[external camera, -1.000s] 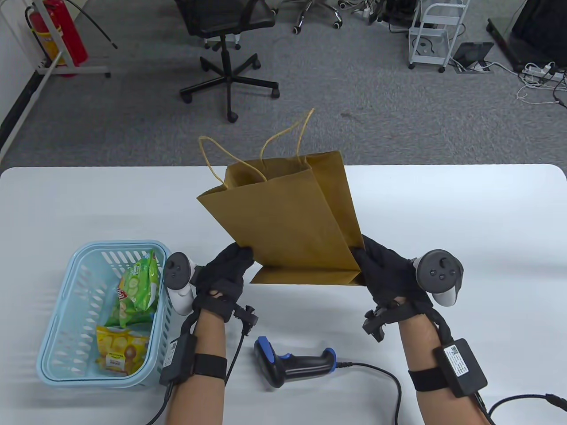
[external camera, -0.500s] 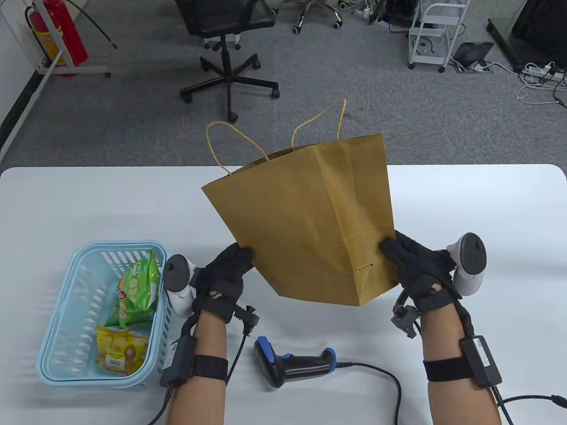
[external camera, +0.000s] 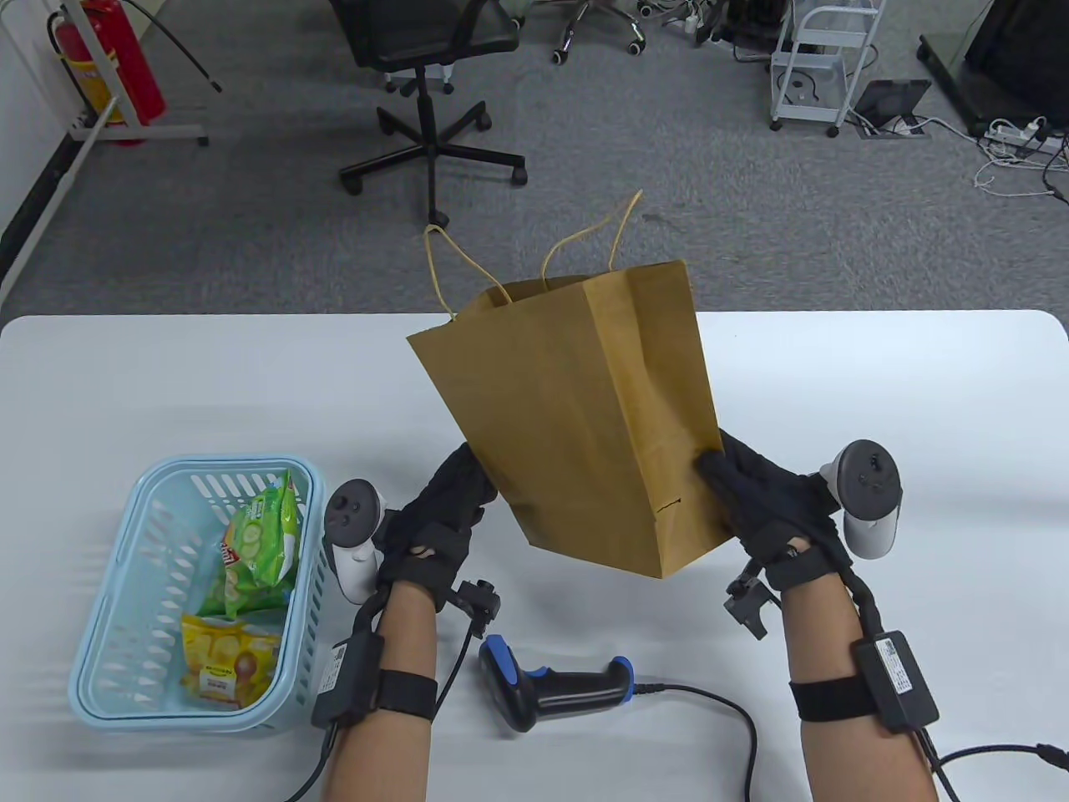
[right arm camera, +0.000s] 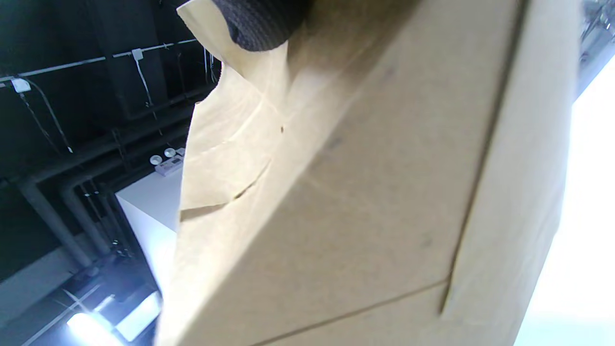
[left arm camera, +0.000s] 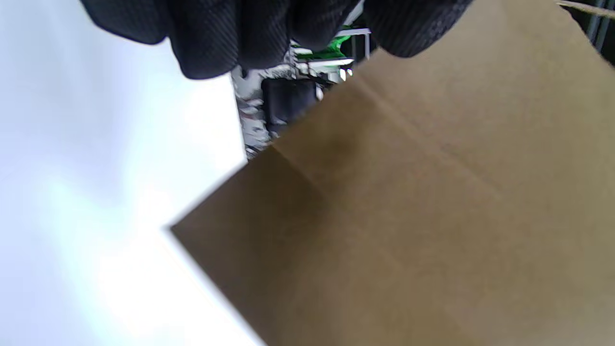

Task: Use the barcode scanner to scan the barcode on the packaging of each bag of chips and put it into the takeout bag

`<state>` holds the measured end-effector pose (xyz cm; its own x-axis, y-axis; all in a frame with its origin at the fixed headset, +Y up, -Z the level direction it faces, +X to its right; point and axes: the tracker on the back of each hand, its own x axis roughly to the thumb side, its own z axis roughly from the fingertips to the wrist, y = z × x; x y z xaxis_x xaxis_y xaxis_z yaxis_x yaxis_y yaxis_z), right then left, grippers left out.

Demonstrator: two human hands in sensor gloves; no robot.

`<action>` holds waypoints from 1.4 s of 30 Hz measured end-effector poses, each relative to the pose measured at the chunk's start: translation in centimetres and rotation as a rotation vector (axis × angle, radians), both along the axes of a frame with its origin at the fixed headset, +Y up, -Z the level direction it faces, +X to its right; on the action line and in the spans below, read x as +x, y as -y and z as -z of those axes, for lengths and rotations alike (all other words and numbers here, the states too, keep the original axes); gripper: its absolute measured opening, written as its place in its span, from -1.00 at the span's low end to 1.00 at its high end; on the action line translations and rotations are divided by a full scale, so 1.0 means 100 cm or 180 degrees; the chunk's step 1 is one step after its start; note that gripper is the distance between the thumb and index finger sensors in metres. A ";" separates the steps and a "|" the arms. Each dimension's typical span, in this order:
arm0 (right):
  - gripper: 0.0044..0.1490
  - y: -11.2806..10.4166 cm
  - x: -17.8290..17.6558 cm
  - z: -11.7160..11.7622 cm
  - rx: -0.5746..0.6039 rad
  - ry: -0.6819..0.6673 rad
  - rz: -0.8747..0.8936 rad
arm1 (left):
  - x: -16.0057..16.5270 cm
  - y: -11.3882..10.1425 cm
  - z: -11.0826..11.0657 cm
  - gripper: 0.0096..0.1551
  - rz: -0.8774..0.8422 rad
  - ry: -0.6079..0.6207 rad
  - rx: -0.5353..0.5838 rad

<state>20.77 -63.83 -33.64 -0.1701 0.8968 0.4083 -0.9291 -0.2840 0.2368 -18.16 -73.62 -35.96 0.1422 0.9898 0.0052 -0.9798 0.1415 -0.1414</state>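
The table view is bright, evenly lit and sharp, with soft shadows under the takeout bag (external camera: 585, 418) and beside the basket (external camera: 108, 685) on the white bench (external camera: 877, 401), whose far edge bows slightly from lens distortion. In the left wrist view the bench blows out to white glare and the bag's edges smear with blur. The right wrist view is soft too, with dark surroundings, a glaring lamp at bottom left and washed-out white at right.

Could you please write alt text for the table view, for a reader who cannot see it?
Two black-gloved hands, left and right, hold an opened brown paper takeout bag tilted above a white table. A light blue plastic basket at left holds green and yellow chip bags; a black-and-blue barcode scanner lies nearest the person.
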 end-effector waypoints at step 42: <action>-0.03 0.136 -0.069 0.033 -0.0893 0.0520 -0.1002 | 0.001 0.000 0.001 -0.19 0.0571 0.0016 0.0189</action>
